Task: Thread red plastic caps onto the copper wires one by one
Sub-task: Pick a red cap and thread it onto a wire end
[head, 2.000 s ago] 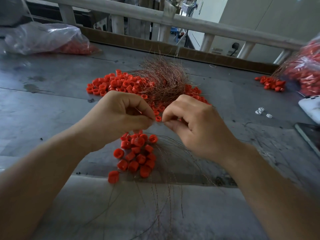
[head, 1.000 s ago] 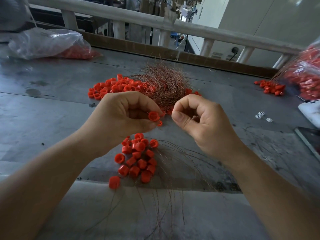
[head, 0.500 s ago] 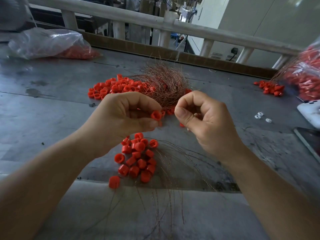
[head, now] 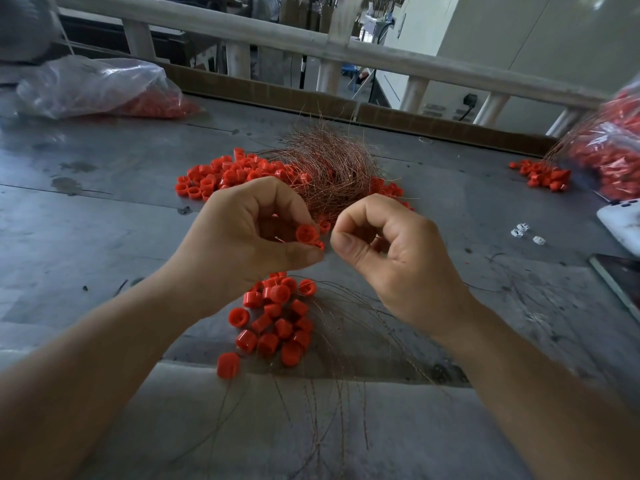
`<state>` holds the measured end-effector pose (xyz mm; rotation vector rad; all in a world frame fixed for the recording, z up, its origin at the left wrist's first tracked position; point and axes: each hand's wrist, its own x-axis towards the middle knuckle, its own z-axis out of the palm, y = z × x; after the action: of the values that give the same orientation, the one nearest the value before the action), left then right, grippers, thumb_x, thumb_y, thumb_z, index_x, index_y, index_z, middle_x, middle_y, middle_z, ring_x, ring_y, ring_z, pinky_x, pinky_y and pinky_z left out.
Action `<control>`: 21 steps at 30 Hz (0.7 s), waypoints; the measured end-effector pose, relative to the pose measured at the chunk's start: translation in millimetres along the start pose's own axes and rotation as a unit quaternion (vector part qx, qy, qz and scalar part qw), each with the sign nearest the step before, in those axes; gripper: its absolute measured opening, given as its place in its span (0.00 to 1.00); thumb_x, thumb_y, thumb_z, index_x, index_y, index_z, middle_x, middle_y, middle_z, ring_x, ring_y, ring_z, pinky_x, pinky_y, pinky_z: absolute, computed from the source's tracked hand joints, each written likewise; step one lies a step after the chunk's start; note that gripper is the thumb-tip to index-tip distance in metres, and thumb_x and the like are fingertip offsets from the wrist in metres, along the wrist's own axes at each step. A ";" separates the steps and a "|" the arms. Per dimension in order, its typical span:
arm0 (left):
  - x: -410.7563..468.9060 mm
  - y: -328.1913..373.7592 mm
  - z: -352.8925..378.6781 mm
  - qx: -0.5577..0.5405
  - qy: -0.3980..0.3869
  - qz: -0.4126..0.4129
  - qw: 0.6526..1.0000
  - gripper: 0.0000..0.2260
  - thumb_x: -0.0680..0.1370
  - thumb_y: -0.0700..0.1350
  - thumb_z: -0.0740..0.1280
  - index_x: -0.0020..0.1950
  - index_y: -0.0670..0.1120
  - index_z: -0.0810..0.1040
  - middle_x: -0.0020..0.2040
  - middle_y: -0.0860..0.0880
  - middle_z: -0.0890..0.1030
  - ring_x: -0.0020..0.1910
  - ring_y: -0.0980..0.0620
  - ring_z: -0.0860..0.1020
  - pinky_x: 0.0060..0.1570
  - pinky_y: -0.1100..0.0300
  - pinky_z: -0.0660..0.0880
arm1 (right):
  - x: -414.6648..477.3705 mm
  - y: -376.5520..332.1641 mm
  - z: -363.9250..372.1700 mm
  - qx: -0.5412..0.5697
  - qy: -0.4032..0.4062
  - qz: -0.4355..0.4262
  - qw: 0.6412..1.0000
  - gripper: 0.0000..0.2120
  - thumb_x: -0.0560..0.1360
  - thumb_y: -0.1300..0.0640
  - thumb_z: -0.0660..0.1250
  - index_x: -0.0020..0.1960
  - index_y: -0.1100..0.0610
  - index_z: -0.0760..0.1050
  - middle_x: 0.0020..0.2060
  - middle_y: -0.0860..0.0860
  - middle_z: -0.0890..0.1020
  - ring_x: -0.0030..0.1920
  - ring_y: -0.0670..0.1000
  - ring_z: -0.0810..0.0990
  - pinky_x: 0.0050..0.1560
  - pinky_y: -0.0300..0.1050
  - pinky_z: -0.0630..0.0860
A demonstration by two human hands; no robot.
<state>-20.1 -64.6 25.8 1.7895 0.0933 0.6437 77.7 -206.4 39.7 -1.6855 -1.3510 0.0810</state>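
Note:
My left hand pinches a red plastic cap between thumb and fingertips above the grey table. My right hand is just to its right, fingers curled with thumb and forefinger pinched together; a thin copper wire in that pinch is too fine to make out. Behind the hands lies a tangled bundle of copper wires on a spread of loose red caps. Below the hands sits a cluster of caps on wires, with wire ends trailing toward me.
A plastic bag of red caps lies at the back left, another bag at the right with a small cap pile. White pieces, a white phone and a dark tablet sit right. A railing borders the table.
My left hand has turned the cap so its open end faces me. My right hand has drawn slightly right and reformed its pinch close to the cap.

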 end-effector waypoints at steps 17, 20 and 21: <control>-1.7 5.2 -1.7 -0.136 -0.042 -0.012 0.990 0.16 0.55 0.38 0.77 0.41 0.43 0.83 0.40 0.47 0.84 0.39 0.51 0.83 0.40 0.64 0.78 | 0.3 0.5 -5.1 -0.036 0.017 0.020 0.999 0.08 0.72 0.59 0.65 0.36 0.49 0.71 0.33 0.43 0.73 0.35 0.39 0.72 0.36 0.29 0.67; -1.7 5.8 -3.4 -0.187 -0.051 -0.024 0.981 0.16 0.60 0.37 0.73 0.47 0.44 0.83 0.42 0.45 0.84 0.43 0.50 0.83 0.42 0.64 0.78 | 1.2 0.6 -8.2 -0.032 0.029 0.024 0.999 0.08 0.73 0.61 0.66 0.37 0.51 0.72 0.33 0.42 0.73 0.34 0.39 0.71 0.35 0.29 0.66; -1.7 6.0 -3.3 -0.194 -0.050 -0.026 0.979 0.15 0.62 0.37 0.71 0.48 0.44 0.82 0.43 0.46 0.85 0.44 0.50 0.83 0.42 0.64 0.78 | 1.2 0.3 -8.9 -0.030 0.030 0.026 0.999 0.08 0.73 0.61 0.66 0.37 0.51 0.73 0.33 0.43 0.73 0.33 0.40 0.71 0.35 0.29 0.66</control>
<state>-24.6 -64.3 31.2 1.4347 -0.0519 0.4939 83.4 -210.9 45.0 -1.7597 -1.2777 0.0192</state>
